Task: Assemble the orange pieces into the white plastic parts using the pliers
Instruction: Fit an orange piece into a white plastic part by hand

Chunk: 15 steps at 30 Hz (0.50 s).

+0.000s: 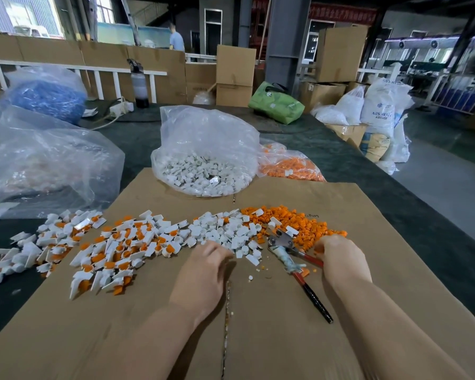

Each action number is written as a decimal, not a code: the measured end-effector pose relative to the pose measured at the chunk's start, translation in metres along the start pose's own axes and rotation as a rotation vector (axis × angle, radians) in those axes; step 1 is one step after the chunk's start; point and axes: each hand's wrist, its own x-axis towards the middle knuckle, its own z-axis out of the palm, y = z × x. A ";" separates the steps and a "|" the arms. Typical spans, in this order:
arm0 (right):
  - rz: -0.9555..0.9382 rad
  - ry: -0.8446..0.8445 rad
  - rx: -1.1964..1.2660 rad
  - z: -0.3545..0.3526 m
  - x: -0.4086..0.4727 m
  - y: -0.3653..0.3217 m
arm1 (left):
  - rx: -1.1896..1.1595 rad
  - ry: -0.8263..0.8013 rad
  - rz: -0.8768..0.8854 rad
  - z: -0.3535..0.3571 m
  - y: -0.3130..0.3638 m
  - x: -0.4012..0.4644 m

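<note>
Mid-frame, the left hand (203,266) reaches, fingers relaxed, into light, stiff white plastic parts (225,234), while the right hand (337,256) seemingly pinches a small orange piece (316,250) beside red-handled metal pliers (294,259).

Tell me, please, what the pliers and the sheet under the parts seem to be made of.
Pliers: grey, dull metal head; the handles look coated in red and black plastic or rubber. Sheet: brown corrugated cardboard, matte, probably flattened box flaps, with a seam down the middle.

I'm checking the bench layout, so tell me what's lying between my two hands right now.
In the head view, the pliers lie on the cardboard between the left hand and right hand, with a few loose white plastic parts and small crumbs.
</note>
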 end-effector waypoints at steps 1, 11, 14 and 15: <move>-0.002 -0.003 -0.009 -0.001 0.000 -0.001 | -0.005 -0.038 0.024 0.004 0.002 0.000; -0.104 0.291 0.278 0.006 -0.011 -0.031 | 0.228 -0.190 0.219 0.019 0.010 0.004; -0.157 0.363 0.485 0.008 -0.022 -0.052 | 0.222 -0.165 0.206 0.018 0.010 0.003; -0.168 0.392 0.532 0.009 -0.026 -0.058 | 0.225 -0.159 0.199 0.018 0.011 0.003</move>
